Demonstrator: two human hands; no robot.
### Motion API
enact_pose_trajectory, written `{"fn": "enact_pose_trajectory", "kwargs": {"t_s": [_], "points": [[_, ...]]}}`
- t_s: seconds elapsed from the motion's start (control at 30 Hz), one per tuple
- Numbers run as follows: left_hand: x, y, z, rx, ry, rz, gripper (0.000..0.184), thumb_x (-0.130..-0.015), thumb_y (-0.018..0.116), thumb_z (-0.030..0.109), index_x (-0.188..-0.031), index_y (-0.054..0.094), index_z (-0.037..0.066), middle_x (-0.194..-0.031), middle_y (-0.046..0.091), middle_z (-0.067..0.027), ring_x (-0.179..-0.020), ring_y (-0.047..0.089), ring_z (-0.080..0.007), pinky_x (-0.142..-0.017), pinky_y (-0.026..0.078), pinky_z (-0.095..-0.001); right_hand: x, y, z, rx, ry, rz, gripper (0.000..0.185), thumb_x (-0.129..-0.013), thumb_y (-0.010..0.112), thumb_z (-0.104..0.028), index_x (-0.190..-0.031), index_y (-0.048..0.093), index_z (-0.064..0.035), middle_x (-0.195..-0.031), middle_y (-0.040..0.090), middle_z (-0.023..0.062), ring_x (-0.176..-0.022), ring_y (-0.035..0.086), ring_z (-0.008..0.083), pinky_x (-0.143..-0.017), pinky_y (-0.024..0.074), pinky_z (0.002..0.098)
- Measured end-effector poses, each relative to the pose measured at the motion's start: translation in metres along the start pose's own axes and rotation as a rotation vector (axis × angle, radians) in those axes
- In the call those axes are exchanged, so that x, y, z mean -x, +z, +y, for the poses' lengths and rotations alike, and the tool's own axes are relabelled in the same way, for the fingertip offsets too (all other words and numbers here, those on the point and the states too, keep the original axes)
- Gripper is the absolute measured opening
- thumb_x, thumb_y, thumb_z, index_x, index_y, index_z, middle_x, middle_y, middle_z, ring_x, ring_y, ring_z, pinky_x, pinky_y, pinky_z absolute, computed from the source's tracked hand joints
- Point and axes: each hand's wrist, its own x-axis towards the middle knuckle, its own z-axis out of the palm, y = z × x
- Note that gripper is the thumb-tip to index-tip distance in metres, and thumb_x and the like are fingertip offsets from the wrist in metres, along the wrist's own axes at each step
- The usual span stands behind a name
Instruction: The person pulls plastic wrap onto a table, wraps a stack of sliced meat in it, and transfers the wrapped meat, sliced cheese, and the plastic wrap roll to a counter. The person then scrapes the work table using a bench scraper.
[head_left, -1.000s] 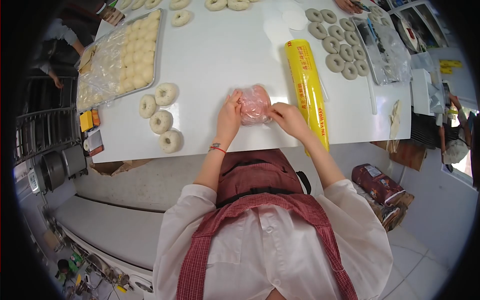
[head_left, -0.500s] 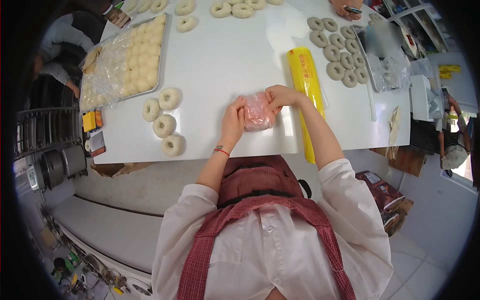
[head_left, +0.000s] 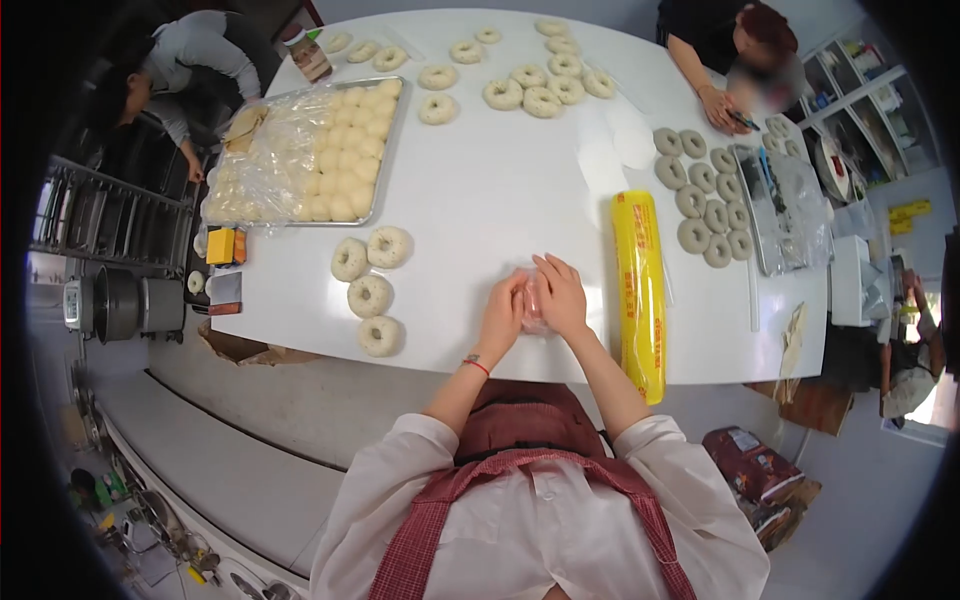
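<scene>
Pink shows through clear plastic on a small wrapped bundle [head_left: 532, 308], set near the bench's [head_left: 480, 200] front edge and pressed between both palms. The left hand [head_left: 503, 308] is curled against one side and the right hand [head_left: 562, 295] against the other, fingers nearly meeting over it and hiding much of it. Close beside the right forearm, a long yellow box of wrap [head_left: 640, 290] lies lengthwise, crowding that side; past it sit grey dough rings [head_left: 709, 222] and a plastic-covered tray [head_left: 795, 215]. Left of the hands are four speckled dough rings [head_left: 356, 302], with a tray of pale buns [head_left: 345, 150] behind, partly under a plastic sheet [head_left: 262, 165]. More pale rings [head_left: 530, 106] dot the far side. At the far right corner, another person's hand [head_left: 720, 108] holds a dark object [head_left: 743, 121].
</scene>
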Motion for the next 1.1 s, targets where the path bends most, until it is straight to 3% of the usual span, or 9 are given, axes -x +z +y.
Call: {"fn": "enact_pose_trajectory", "kwargs": {"t_s": [0.17, 0.27, 0.43, 0.53, 0.6, 0.67, 0.8, 0.93, 1.1], "points": [[-0.005, -0.001, 0.038, -0.324, 0.163, -0.095, 0.048, -0.085, 0.063, 0.029, -0.125, 0.052, 0.004, -0.130, 0.051, -0.0143, -0.124, 0.044, -0.0343, -0.107, 0.029, -0.0554, -0.012, 0.010, 0.066, -0.864, 0.360, 0.060, 0.041, -0.101, 0.040, -0.031, -0.124, 0.058, -0.0024, -0.119, 0.060, 0.0122, -0.110, 0.055, 0.0216, -0.098, 0.0416, 0.0323], [0.001, 0.004, 0.062, -0.530, 0.388, -0.281, 0.077, -0.067, 0.075, 0.048, -0.131, 0.052, 0.012, -0.147, 0.037, -0.0127, -0.136, 0.028, -0.0410, -0.106, 0.020, -0.0659, 0.034, 0.006, 0.083, -0.785, 0.528, 0.115, 0.046, -0.103, 0.036, -0.037, -0.125, 0.056, -0.0019, -0.120, 0.058, 0.0096, -0.111, 0.054, 0.0187, -0.098, 0.0409, 0.0308], [-0.016, -0.002, 0.034, -0.524, 0.263, -0.292, 0.072, -0.068, 0.076, 0.044, -0.130, 0.055, 0.015, -0.149, 0.034, -0.0156, -0.135, 0.031, -0.0427, -0.107, 0.025, -0.0633, 0.052, 0.020, 0.033, -1.104, 0.678, 0.042, 0.050, -0.103, 0.031, -0.044, -0.124, 0.052, -0.0034, -0.122, 0.056, 0.0075, -0.111, 0.053, 0.0192, -0.094, 0.0428, 0.0316], [-0.032, -0.017, 0.024, -0.350, 0.163, -0.202, 0.070, -0.069, 0.075, 0.042, -0.129, 0.056, 0.011, -0.144, 0.041, -0.0175, -0.129, 0.043, -0.0366, -0.105, 0.037, -0.0517, 0.028, 0.017, 0.014, -1.128, 0.718, 0.060, 0.061, -0.096, 0.039, -0.059, -0.135, 0.045, -0.0122, -0.134, 0.049, 0.0049, -0.123, 0.046, 0.0184, -0.100, 0.0384, 0.0402], [-0.042, -0.028, 0.007, 0.283, -0.109, -0.066, 0.069, -0.073, 0.075, 0.041, -0.129, 0.055, 0.005, -0.138, 0.048, -0.0158, -0.122, 0.052, -0.0290, -0.101, 0.043, -0.0396, 0.014, 0.006, -0.004, -0.964, 0.552, 0.032, 0.058, -0.096, 0.041, -0.058, -0.130, 0.047, -0.0113, -0.130, 0.051, 0.0052, -0.117, 0.048, 0.0178, -0.098, 0.0390, 0.0378], [-0.041, -0.053, 0.011, 0.368, -0.238, -0.062, 0.064, -0.086, 0.062, 0.044, -0.134, 0.049, 0.004, -0.136, 0.050, -0.0137, -0.121, 0.053, -0.0243, -0.101, 0.044, -0.0370, 0.007, -0.017, -0.048, -0.878, 0.351, 0.024, 0.053, -0.098, 0.042, -0.051, -0.128, 0.050, -0.0083, -0.123, 0.052, 0.0060, -0.114, 0.048, 0.0178, -0.098, 0.0382, 0.0373], [-0.029, -0.081, 0.050, 1.378, -0.643, 0.045, 0.058, -0.100, 0.028, 0.051, -0.138, 0.041, 0.010, -0.137, 0.049, -0.0103, -0.125, 0.050, -0.0236, -0.106, 0.042, -0.0392, 0.003, -0.048, -0.118, -0.169, -0.201, 0.150, 0.043, -0.096, 0.051, -0.026, -0.132, 0.050, -0.0024, -0.128, 0.051, 0.0101, -0.121, 0.045, 0.0223, -0.103, 0.0353, 0.0364], [-0.009, -0.084, 0.054, 1.614, -0.454, 0.116, 0.052, -0.100, 0.033, 0.047, -0.135, 0.045, 0.011, -0.133, 0.053, -0.0090, -0.121, 0.053, -0.0251, -0.103, 0.045, -0.0410, -0.005, -0.066, -0.153, -0.712, -0.059, -0.084, 0.049, -0.092, 0.055, -0.020, -0.138, 0.046, -0.0025, -0.137, 0.048, 0.0144, -0.126, 0.046, 0.0257, -0.108, 0.0326, 0.0361], [0.018, -0.070, 0.060, 1.866, -0.530, 0.074, 0.047, -0.099, 0.039, 0.043, -0.133, 0.048, 0.011, -0.132, 0.053, -0.0069, -0.120, 0.054, -0.0241, -0.101, 0.046, -0.0433, -0.005, -0.031, -0.132, -1.499, 0.132, -0.382, 0.061, -0.102, 0.037, -0.043, -0.143, 0.034, 0.0005, -0.140, 0.046, 0.0121, -0.130, 0.043, 0.0226, -0.111, 0.0313, 0.0368]]}}
